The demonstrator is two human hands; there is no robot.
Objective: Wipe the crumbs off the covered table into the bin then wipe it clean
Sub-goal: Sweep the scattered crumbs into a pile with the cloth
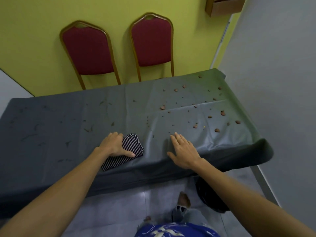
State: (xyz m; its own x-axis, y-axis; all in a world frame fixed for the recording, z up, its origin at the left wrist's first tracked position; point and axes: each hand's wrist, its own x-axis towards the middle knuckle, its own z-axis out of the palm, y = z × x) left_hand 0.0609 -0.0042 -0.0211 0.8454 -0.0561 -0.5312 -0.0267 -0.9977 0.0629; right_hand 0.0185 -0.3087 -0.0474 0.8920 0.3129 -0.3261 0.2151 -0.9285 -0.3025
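Yellow wall, 2 chairs, crumbs scattered across covered table.

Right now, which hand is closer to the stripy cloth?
Left. The left hand rests on the striped cloth. The right hand lies flat on the table cover, off to the cloth's right.

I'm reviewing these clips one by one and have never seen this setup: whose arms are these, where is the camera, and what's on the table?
There is no machine here. A person wears one camera on the head, looking forward and down, so the two bare arms reaching in from below are their own. The left hand presses flat on a folded striped cloth near the table's front edge. The right hand lies open on the dark table cover, holding nothing. Brown crumbs are scattered mostly over the right part. A dark bin shows on the floor under the right arm. Two red chairs stand behind the table.
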